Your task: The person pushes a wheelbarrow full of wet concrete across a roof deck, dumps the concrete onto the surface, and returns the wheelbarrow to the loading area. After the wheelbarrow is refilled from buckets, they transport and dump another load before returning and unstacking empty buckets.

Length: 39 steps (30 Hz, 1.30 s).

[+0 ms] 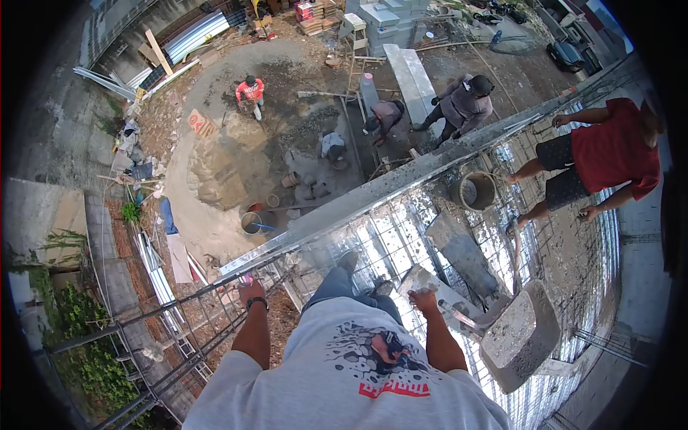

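Observation:
My left hand (pixel 251 291), with a dark band on its wrist, is closed beside the rebar cage (pixel 208 289). A small pinkish thing shows at its fingertips; I cannot make out what it is. My right hand (pixel 424 300) hangs with loosely bent fingers apart and nothing visible in them. Below that hand lies a grey, cement-smeared board (pixel 437 290). To its right a wheelbarrow (pixel 522 337), crusted with cement, stands with a handle (pixel 459 314) pointing toward my hand. My shoes rest on the shiny metal deck (pixel 373 240) under a rebar grid.
A concrete beam (pixel 358 204) borders the deck, with a drop to the ground beyond. A bucket (pixel 476 192) stands near a person in a red shirt (pixel 609 154). Below, several workers are around wet cement (pixel 308 172). Grey blocks (pixel 380 25) are stacked at the back.

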Tool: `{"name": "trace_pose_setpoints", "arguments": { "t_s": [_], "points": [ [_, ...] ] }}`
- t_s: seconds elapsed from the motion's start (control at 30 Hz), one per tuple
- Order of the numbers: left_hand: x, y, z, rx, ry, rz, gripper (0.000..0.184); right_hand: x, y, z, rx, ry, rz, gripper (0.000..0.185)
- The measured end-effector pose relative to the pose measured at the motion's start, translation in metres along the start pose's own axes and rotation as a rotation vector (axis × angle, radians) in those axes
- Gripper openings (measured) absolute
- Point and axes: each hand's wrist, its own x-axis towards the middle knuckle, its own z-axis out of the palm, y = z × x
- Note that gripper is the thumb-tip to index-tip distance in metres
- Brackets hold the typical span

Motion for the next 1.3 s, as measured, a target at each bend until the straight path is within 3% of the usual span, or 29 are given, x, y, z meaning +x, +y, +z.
{"name": "trace_pose_setpoints", "arguments": {
  "t_s": [0.37,0.47,0.87,0.93,1.0,1.07,1.17,1.3],
  "points": [
    [0.013,-0.004,0.012,0.04,-0.005,-0.057,0.061,0.012,-0.01,0.011,-0.086,0.002,-0.086,0.027],
    [0.003,0.004,-0.001,0.041,-0.086,-0.065,0.056,0.016,-0.01,0.015,-0.067,0.015,-0.067,0.026],
    [0.016,-0.005,0.016,0.045,-0.031,-0.039,0.06,0.01,-0.016,0.011,-0.003,0.01,-0.046,0.027],
    [0.047,-0.028,0.046,0.215,-0.068,0.126,0.059,0.007,-0.021,0.011,-0.01,0.016,-0.044,0.027],
    [0.046,-0.029,0.045,0.265,-0.073,0.16,0.057,0.006,-0.022,0.012,-0.014,0.014,-0.041,0.027],
    [0.007,0.0,0.006,0.195,-0.046,0.066,0.055,0.009,-0.021,0.012,-0.011,0.008,-0.037,0.026],
    [0.017,-0.005,0.012,0.046,-0.104,-0.047,0.058,0.014,-0.016,0.015,0.003,0.005,-0.048,0.026],
    [0.016,-0.004,0.012,0.138,-0.079,0.014,0.053,0.015,-0.013,0.019,0.012,0.014,-0.038,0.026]
  ]
}}
